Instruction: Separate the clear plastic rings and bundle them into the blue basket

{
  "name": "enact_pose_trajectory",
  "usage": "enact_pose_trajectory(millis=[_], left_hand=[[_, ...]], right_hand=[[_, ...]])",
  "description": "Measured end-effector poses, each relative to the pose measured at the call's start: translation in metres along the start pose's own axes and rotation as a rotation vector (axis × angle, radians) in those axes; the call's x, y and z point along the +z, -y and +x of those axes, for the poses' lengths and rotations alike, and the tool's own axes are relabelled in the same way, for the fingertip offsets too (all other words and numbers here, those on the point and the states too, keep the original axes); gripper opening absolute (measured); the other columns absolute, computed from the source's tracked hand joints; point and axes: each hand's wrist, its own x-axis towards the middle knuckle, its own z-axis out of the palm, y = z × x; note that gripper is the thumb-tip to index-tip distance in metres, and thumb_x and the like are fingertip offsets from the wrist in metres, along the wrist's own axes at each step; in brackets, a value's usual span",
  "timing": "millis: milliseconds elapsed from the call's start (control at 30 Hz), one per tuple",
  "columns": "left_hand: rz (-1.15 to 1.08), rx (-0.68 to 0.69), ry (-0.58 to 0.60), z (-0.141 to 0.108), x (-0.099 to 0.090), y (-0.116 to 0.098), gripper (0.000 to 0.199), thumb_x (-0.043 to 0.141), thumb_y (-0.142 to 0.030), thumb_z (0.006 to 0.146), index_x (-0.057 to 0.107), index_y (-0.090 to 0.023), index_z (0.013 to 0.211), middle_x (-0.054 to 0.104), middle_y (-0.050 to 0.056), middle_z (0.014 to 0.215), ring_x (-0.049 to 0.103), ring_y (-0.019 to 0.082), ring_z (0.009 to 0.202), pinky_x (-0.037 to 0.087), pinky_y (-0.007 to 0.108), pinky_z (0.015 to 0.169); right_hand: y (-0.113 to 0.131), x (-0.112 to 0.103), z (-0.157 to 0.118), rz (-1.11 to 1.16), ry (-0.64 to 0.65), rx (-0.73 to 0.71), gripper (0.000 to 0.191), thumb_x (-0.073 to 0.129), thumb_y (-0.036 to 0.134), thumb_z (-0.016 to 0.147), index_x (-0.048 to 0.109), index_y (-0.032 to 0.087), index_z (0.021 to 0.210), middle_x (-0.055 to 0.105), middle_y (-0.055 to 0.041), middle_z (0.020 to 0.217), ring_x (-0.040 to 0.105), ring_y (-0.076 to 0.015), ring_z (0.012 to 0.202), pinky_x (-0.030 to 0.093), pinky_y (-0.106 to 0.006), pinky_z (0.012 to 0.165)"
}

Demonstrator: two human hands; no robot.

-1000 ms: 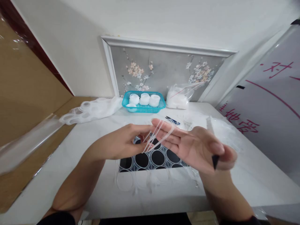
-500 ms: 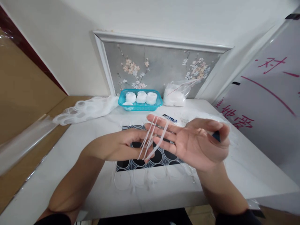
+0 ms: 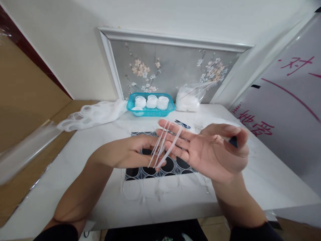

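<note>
Thin white elastic strands (image 3: 164, 144) stretch in several slanting lines between my two hands; one is wider, like a flat band. My left hand (image 3: 132, 152) reaches in from the left, its thumb and fingers parted and caught in the strands; some fingertips are hidden behind them. My right hand (image 3: 210, 154) lies palm up, fingers straight and pointing left, with the strands looped across them. At its bent thumb shows a small dark blue thing (image 3: 233, 142) whose kind I cannot make out. Below both hands lies a dark patterned mat (image 3: 131, 174) with circles.
Behind, a turquoise basket (image 3: 150, 113) holds several white rolls (image 3: 151, 101). Beside it stands a clear bag (image 3: 188, 100) of white material. Dark blue snips (image 3: 182, 124) lie beyond my right fingers. White netted bands (image 3: 97, 115) lie at left, and clear rings (image 3: 131, 189) along the mat's front.
The camera view has shifted slightly. Both hands keep nearly the same pose, with the strands still stretched between them.
</note>
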Motion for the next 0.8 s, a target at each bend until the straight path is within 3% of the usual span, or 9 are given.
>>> enact_pose_trajectory(millis=[100,233,300,367,500,567,633,733,800], left_hand=[[0.102,-0.029,-0.071,0.000,0.002,0.001,0.009,0.065,-0.027,0.087,0.068,-0.021,0.081,0.067,-0.001,0.073,0.063,0.014,0.065,0.051,0.024,0.063],[0.320,-0.048,-0.440,0.000,0.008,0.003,0.029,0.085,-0.043,0.067,0.070,-0.021,0.079,0.061,-0.004,0.068,0.057,0.013,0.061,0.045,0.023,0.054],[0.411,0.060,-0.647,0.001,0.011,0.005,0.036,0.089,-0.046,0.061,0.064,-0.020,0.064,0.053,-0.005,0.056,0.048,0.010,0.052,0.037,0.022,0.047],[0.456,0.254,-0.795,0.003,0.012,0.008,0.036,0.089,-0.041,0.064,0.062,-0.020,0.056,0.051,-0.006,0.050,0.045,0.009,0.048,0.036,0.023,0.046],[0.310,0.569,-0.784,0.009,0.012,0.020,0.005,0.083,-0.024,0.077,0.078,-0.024,0.076,0.074,0.001,0.071,0.066,0.014,0.063,0.053,0.025,0.059],[0.150,0.619,-0.764,0.013,0.012,0.029,0.008,0.083,-0.019,0.077,0.081,-0.024,0.083,0.077,0.004,0.080,0.072,0.017,0.071,0.057,0.027,0.063],[-0.055,0.572,-0.806,0.015,0.012,0.040,0.010,0.086,-0.023,0.074,0.081,-0.024,0.082,0.078,0.004,0.078,0.072,0.017,0.068,0.057,0.025,0.061],[-0.427,0.366,-0.874,0.018,0.012,0.060,0.021,0.089,-0.039,0.067,0.080,-0.021,0.074,0.075,0.003,0.067,0.070,0.016,0.058,0.058,0.026,0.060],[-0.645,0.220,-0.842,0.019,0.013,0.072,0.032,0.089,-0.048,0.065,0.079,-0.018,0.072,0.075,0.004,0.067,0.068,0.016,0.053,0.058,0.027,0.056]], right_hand=[[-0.001,0.000,0.000,0.034,-0.006,-0.009,0.049,0.058,0.078,0.078,0.068,0.035,0.100,0.054,0.0002,0.145,0.046,-0.0239,0.140,0.040,-0.048,0.114],[-0.001,-0.003,0.002,0.024,-0.063,-0.017,0.046,0.060,0.076,0.078,0.067,0.034,0.095,0.060,-0.0015,0.138,0.044,-0.0241,0.141,0.041,-0.050,0.114],[-0.003,-0.007,0.003,-0.002,-0.087,-0.037,0.042,0.060,0.073,0.081,0.068,0.034,0.093,0.062,-0.0012,0.135,0.044,-0.0235,0.141,0.040,-0.049,0.115],[-0.007,-0.011,0.006,0.003,-0.105,-0.046,0.035,0.060,0.068,0.084,0.069,0.034,0.090,0.065,-0.0005,0.131,0.047,-0.0232,0.139,0.040,-0.049,0.115],[-0.022,-0.010,0.014,0.146,-0.116,-0.001,0.015,0.070,0.051,0.085,0.073,0.036,0.083,0.073,0.0011,0.111,0.061,-0.0238,0.122,0.047,-0.048,0.108],[-0.029,-0.006,0.017,0.202,-0.130,0.027,0.009,0.074,0.045,0.083,0.076,0.037,0.083,0.075,0.0015,0.103,0.064,-0.0228,0.115,0.047,-0.046,0.107],[-0.035,-0.004,0.017,0.209,-0.159,0.057,0.008,0.076,0.043,0.082,0.078,0.035,0.082,0.075,0.0005,0.103,0.062,-0.0225,0.118,0.042,-0.045,0.111],[-0.044,-0.007,0.014,0.188,-0.199,0.182,0.012,0.082,0.042,0.076,0.079,0.030,0.078,0.074,-0.0043,0.107,0.053,-0.0267,0.131,0.033,-0.048,0.116],[-0.053,-0.012,0.011,0.210,-0.218,0.291,0.015,0.084,0.041,0.073,0.079,0.028,0.076,0.075,-0.0070,0.105,0.051,-0.0287,0.134,0.031,-0.049,0.117]])
